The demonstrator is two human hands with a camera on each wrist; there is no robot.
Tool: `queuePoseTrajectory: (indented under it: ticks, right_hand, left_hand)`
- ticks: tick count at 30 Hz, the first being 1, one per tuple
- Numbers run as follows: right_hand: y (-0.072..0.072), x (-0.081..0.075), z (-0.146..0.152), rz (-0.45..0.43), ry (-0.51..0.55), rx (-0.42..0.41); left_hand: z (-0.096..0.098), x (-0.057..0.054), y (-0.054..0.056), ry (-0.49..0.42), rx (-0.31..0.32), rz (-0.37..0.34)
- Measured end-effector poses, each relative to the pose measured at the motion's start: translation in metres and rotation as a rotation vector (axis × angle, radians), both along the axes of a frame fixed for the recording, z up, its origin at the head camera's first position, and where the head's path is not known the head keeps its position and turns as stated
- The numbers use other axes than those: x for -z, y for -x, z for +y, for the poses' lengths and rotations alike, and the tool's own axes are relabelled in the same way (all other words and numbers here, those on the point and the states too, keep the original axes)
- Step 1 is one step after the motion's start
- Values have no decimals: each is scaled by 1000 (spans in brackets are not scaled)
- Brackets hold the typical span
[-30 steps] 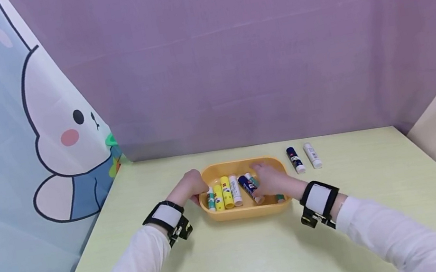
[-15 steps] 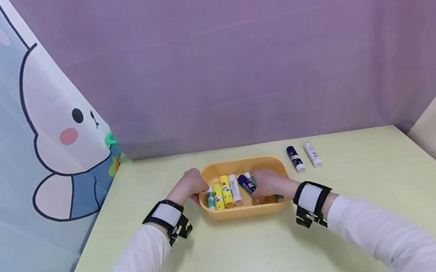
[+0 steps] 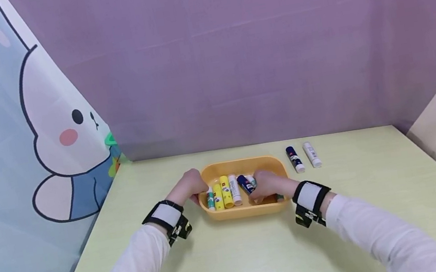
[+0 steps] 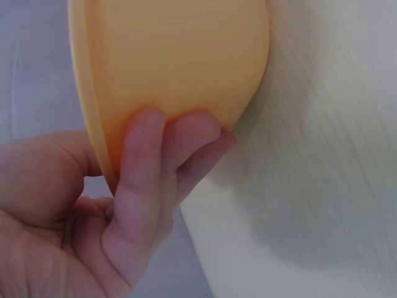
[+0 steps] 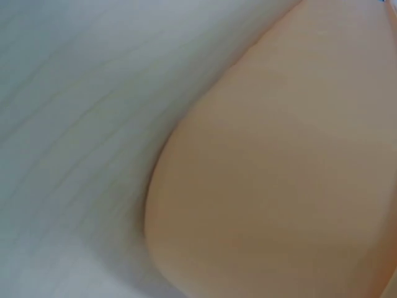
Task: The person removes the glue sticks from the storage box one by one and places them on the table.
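Note:
A yellow-orange plastic tray (image 3: 248, 213) stands on the table with several glue sticks inside. My left hand (image 3: 194, 184) grips its left end; in the left wrist view the fingers (image 4: 139, 167) press the outer wall and the thumb goes over the rim. My right hand (image 3: 266, 184) is down inside the right half, pinching the lower end of a tilted navy glue stick (image 3: 245, 183). A white-and-teal glue stick (image 3: 251, 179) lies right beside it, partly covered by the hand. Only the tray's outer wall (image 5: 267, 174) and the table show in the right wrist view.
Inside the tray at left lie a teal glue stick (image 3: 210, 200), yellow glue sticks (image 3: 226, 192) and a white one (image 3: 234, 190). Another end (image 3: 280, 197) shows under the right wrist. On the table, right of the tray, lie a navy glue stick (image 3: 295, 159) and a white glue stick (image 3: 312, 155).
My right hand has moved slightly left and lower in the tray, its fingers closing in over the navy glue stick. The white-and-teal one has turned a little. The left hand keeps its grip.

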State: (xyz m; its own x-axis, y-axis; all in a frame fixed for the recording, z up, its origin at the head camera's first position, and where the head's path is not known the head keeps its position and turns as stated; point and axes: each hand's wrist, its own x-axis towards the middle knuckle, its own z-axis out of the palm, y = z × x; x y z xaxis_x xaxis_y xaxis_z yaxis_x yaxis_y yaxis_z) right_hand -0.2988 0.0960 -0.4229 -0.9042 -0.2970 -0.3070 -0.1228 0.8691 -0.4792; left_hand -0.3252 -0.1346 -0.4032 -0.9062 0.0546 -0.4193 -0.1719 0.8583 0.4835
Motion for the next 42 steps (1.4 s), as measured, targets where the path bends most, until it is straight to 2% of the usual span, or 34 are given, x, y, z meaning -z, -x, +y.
queuePoseTrajectory:
  ticks: [7,13,19,26,42]
  right_hand:
    - [0,-2,4,-72,35,48]
    - [1,-3,3,-95,38,64]
    - [2,-3,0,-48,-20,45]
    - [2,1,-1,22,-12,-4]
    - [1,-2,-7,7,-68,8]
  left_hand:
    - [-3,-1,-1,-5,4,-1]
    - [-4,-4,-3,-8,2,-5]
    - [-4,-2,-2,-4,7,-4]
    - [-4,-2,0,8,7,-6]
    - [-5,-2,-3,-13,1,-1]
